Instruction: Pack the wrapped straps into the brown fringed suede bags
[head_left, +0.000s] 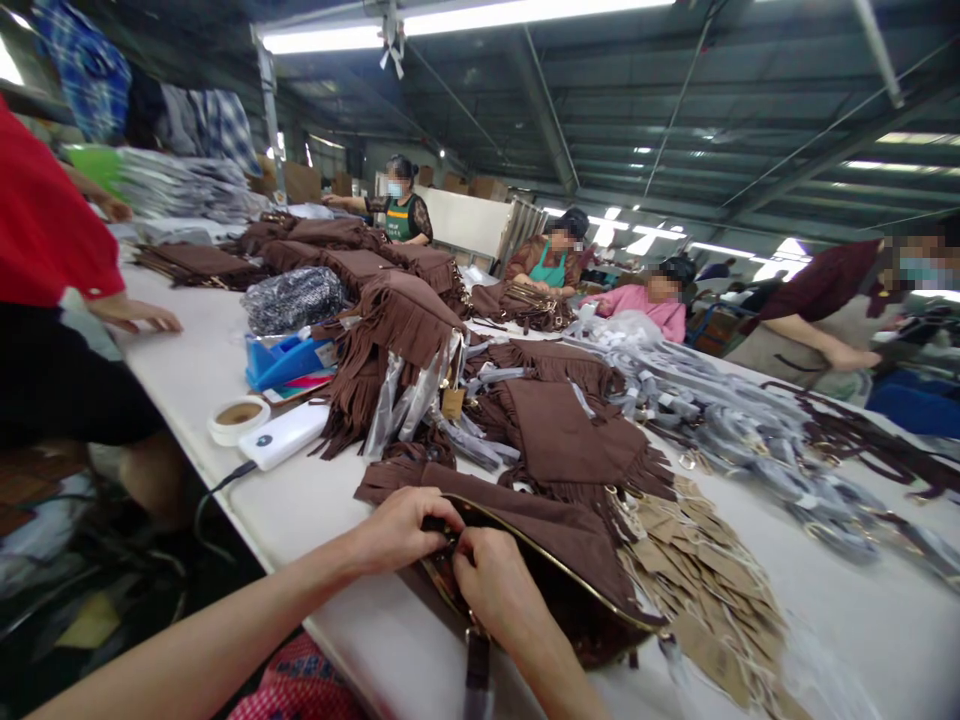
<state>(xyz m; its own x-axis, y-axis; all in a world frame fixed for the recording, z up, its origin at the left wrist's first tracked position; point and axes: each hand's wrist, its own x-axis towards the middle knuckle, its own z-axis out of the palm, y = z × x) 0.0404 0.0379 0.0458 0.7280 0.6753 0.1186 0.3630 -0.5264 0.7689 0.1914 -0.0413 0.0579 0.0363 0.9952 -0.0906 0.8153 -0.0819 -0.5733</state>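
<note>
A dark brown handbag (525, 515) lies on the table in front of me, its gold zip undone and its mouth gaping toward me. At the left end of that mouth, my left hand (405, 528) is closed on the bag's edge, thumb and fingers pinched together. My right hand (495, 580) is close beside it, fingers curled into the opening; whatever they hold is hidden. A dark strap (478, 660) with a gold clasp hangs from the bag's near side, below my right wrist. Just beyond lie more brown fringed bags (574, 430).
Kraft tags (705, 570) with strings are heaped to the right, near plastic-wrapped straps (720, 420). At left are a tape roll (238, 420), a white power bank (285, 436) with a cable, and a blue dispenser (289, 358). A person in red (56, 210) stands left; several co-workers are farther back.
</note>
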